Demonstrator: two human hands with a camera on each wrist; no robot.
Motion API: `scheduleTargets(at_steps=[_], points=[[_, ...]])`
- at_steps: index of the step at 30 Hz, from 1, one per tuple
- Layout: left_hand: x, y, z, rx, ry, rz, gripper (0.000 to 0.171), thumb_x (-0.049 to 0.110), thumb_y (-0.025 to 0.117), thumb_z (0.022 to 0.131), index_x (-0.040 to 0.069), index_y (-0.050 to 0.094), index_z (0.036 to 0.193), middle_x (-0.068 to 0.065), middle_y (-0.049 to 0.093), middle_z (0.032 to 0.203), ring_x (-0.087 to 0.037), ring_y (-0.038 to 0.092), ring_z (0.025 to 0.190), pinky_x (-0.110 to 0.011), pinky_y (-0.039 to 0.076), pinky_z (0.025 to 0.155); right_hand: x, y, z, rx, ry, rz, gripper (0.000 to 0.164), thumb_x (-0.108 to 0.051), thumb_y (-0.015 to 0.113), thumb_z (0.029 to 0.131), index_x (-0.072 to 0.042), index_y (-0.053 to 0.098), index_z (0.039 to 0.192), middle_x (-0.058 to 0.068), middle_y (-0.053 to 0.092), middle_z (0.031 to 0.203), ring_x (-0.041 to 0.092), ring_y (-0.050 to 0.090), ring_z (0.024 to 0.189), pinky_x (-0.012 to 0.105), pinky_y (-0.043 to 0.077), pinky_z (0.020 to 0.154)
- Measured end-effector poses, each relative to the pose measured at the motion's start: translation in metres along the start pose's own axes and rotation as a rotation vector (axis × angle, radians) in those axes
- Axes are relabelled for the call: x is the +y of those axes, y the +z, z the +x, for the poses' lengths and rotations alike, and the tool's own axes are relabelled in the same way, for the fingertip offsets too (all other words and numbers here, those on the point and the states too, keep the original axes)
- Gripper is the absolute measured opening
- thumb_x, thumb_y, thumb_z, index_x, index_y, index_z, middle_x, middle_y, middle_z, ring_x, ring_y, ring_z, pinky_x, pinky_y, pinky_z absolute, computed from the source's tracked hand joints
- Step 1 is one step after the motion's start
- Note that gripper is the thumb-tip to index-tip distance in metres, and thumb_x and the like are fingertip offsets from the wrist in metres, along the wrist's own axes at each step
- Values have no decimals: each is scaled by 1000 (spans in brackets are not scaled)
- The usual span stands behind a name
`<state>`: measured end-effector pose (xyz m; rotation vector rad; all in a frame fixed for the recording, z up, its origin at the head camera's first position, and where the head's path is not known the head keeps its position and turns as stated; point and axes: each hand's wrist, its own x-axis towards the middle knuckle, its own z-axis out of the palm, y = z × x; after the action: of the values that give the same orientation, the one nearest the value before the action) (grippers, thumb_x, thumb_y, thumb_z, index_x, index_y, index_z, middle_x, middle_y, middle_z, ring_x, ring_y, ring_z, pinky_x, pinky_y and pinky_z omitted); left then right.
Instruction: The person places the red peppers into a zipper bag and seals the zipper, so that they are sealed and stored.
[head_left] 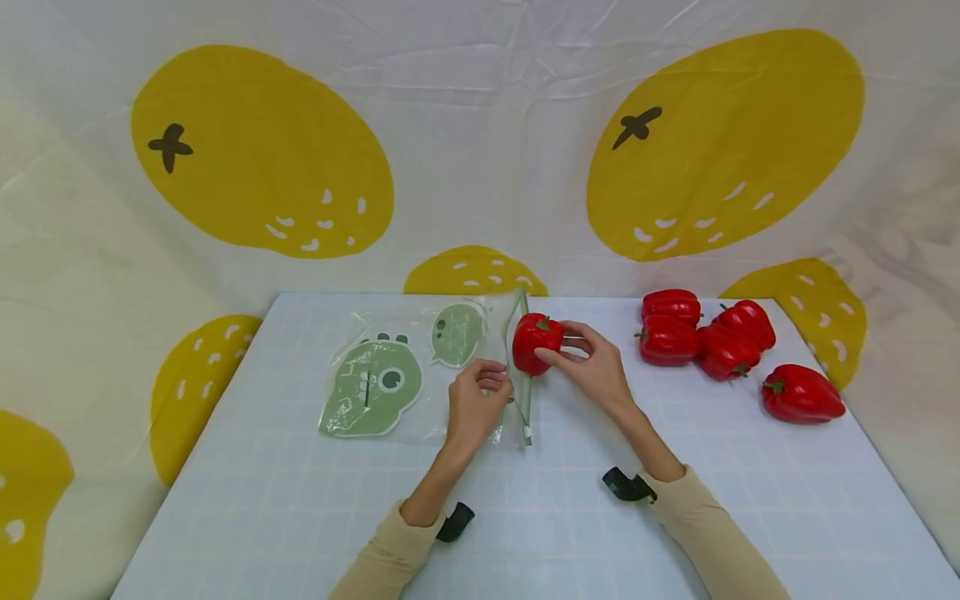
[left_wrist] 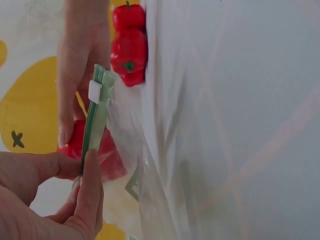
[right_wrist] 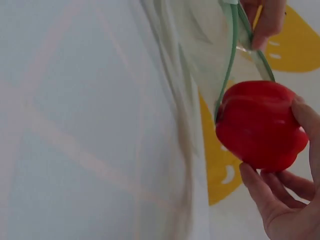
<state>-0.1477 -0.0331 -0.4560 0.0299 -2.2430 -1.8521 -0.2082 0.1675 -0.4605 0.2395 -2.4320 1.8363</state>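
Observation:
A clear zip bag (head_left: 431, 417) with a green cartoon print lies on the table, its green zip edge (head_left: 526, 408) facing right. My left hand (head_left: 477, 404) pinches one side of that edge between thumb and fingers, and the white slider (left_wrist: 95, 91) sits farther along it in the left wrist view. The mouth is spread apart. My right hand (head_left: 596, 367) grips a red bell pepper (head_left: 534, 342) with thumb and fingers on opposite sides. In the right wrist view the pepper (right_wrist: 260, 125) is right at the mouth, between the two green strips.
Several red bell peppers (head_left: 670, 340) stand clustered at the back right of the white table (head_left: 300, 517). Another red pepper (head_left: 802, 394) lies apart from them by the right edge. A fruit-patterned cloth (head_left: 487, 125) hangs behind.

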Motion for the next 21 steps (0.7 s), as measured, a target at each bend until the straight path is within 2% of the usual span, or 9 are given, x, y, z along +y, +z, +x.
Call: scheduleTargets(at_steps=[6, 16, 21], points=[[-2, 0, 2, -36, 20, -35, 17, -7, 67, 84, -5, 71, 100, -15, 72, 87, -28, 71, 75, -24, 59, 60, 6, 9, 1, -17, 22, -38, 64, -38, 85, 85, -10, 60, 136, 10, 65, 130, 28, 65, 115, 32, 58, 90], [0, 0, 0, -55, 70, 33, 16, -5, 68, 85, 0, 73, 99, -11, 74, 90, -23, 70, 77, -23, 59, 64, 7, 23, 7, -25, 66, -79, 58, -39, 82, 88, -8, 60, 132, 11, 67, 126, 27, 65, 114, 39, 56, 96], [0, 0, -1, -73, 88, 50, 14, -4, 69, 85, 0, 74, 98, -9, 74, 88, -19, 69, 76, -22, 58, 64, 6, 26, 10, -40, 112, -113, 60, -44, 81, 87, -7, 62, 130, 12, 69, 124, 27, 66, 114, 42, 54, 100]])
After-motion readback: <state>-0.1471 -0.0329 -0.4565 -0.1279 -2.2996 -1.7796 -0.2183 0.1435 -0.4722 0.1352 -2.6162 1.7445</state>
